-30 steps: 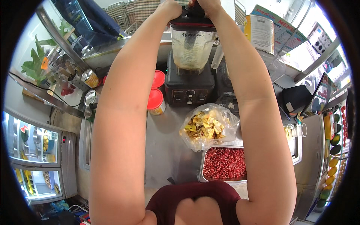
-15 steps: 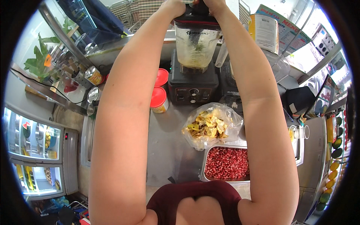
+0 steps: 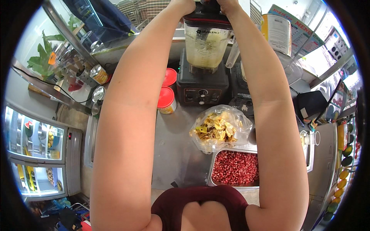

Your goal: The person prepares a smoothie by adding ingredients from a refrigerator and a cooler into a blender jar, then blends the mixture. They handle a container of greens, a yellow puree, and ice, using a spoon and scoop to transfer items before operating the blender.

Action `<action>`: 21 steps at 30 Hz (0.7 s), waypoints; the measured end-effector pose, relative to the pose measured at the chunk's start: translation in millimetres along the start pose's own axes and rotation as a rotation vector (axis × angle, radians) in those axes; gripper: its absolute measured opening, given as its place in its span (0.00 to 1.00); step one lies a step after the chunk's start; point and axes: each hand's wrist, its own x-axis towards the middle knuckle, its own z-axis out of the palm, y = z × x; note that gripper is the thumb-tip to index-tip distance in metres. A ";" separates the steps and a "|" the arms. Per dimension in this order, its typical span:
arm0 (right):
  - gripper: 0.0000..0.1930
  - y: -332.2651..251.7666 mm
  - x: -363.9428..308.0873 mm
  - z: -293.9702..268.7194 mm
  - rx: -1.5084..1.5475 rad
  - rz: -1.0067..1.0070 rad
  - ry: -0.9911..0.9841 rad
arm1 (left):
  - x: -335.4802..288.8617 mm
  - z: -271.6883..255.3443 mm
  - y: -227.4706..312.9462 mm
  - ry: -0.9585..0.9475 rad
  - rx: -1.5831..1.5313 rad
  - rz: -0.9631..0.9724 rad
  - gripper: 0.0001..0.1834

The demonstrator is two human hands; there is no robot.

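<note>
Both my arms stretch forward to a blender jar (image 3: 206, 46) on a black motor base (image 3: 204, 86). My left hand (image 3: 184, 5) is closed at the left side of the dark lid (image 3: 208, 19), its fingertips mostly hidden. At the lid's right side, my right hand (image 3: 229, 5) is closed about a black handle (image 3: 207, 7) that stands up from the lid. The top edge cuts off part of both hands. Pale yellow-green liquid coats and fills much of the clear jar. The jar's clear side handle (image 3: 232, 55) hangs beneath my right wrist.
On the steel counter (image 3: 175, 142) are an open plastic bag of yellow peels (image 3: 216, 129), a metal tray of pomegranate seeds (image 3: 235, 168) and two red-lidded cans (image 3: 166, 100). A second blender base (image 3: 242, 92) stands at right. A glass-door fridge (image 3: 36, 134) is at far left.
The pale liquid now spreads higher and more evenly in the jar, and the dark streak in its middle has gone. The view shifts slightly; my hands stay at the lid.
</note>
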 end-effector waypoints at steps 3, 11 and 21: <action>0.16 6.6 3.7 -4.0 0.105 0.006 -0.033 | -3.0 -5.3 2.9 -0.027 -0.040 -0.025 0.11; 0.14 -7.5 -5.1 8.7 -0.152 -0.043 0.112 | 7.2 36.2 -25.5 0.071 0.164 0.165 0.08; 0.15 -2.2 -5.8 -2.2 -0.250 -0.085 0.102 | 2.7 8.7 -2.9 -0.043 0.280 0.302 0.11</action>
